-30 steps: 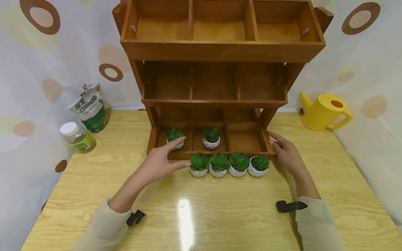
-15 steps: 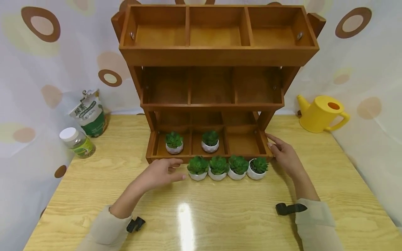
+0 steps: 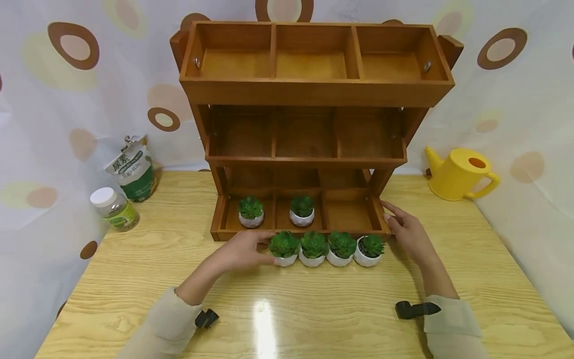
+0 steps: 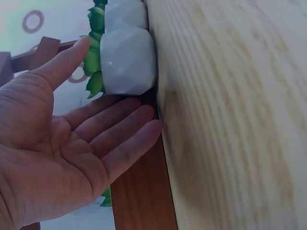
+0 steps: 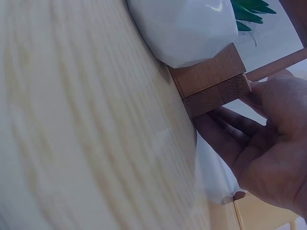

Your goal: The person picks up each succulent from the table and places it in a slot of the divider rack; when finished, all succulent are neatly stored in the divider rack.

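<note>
A row of several potted succulents (image 3: 313,244) in white faceted pots stands on the table before a brown wooden three-tier rack (image 3: 314,93). My left hand (image 3: 244,252) is at the leftmost succulent (image 3: 284,245), thumb in front and fingers toward its back. In the left wrist view, the straight fingers reach beside its white pot (image 4: 128,62), and the thumb lies near its leaves. My right hand (image 3: 410,230) touches the right end of the rack's bottom tier; in the right wrist view its fingers rest along the wooden end piece (image 5: 218,96).
Two more potted succulents sit in the bottom tier, one in the left compartment (image 3: 251,212) and one in the middle (image 3: 302,211). A yellow watering can (image 3: 459,174) stands at right. A white-lidded jar (image 3: 115,209) and a green-and-white bag (image 3: 134,172) are at left.
My left hand has drawn back from the succulent in the left compartment, then moved right to the row's leftmost pot. My right hand stays at the rack's end. The head view has shifted slightly.
</note>
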`<state>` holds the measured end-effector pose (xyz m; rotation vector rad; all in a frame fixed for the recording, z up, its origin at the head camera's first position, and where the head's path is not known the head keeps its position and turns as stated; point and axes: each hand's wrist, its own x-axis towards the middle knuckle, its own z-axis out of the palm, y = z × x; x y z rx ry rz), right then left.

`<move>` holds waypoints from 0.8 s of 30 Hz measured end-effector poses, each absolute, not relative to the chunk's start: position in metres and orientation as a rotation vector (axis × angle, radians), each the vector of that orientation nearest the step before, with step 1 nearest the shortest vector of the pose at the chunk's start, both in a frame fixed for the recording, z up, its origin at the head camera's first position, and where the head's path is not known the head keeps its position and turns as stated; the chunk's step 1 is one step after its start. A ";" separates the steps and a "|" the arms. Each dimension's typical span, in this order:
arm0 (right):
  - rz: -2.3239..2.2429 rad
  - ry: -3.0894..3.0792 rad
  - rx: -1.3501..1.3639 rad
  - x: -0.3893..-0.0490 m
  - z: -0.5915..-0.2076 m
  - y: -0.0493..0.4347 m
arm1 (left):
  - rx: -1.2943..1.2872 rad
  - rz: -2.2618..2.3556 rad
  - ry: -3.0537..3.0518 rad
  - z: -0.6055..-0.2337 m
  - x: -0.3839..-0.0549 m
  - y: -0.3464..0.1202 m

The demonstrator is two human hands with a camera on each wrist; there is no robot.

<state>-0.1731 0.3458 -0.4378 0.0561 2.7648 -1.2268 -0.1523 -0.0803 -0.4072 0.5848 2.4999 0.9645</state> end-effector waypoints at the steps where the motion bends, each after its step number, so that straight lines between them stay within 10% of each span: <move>1: -1.221 2.768 0.060 -0.173 -0.438 0.346 | 0.589 0.970 2.503 -0.408 -0.152 -0.079; 24: -1.187 2.806 0.052 -0.174 -0.437 0.345 | 0.578 1.031 2.517 -0.420 -0.149 -0.068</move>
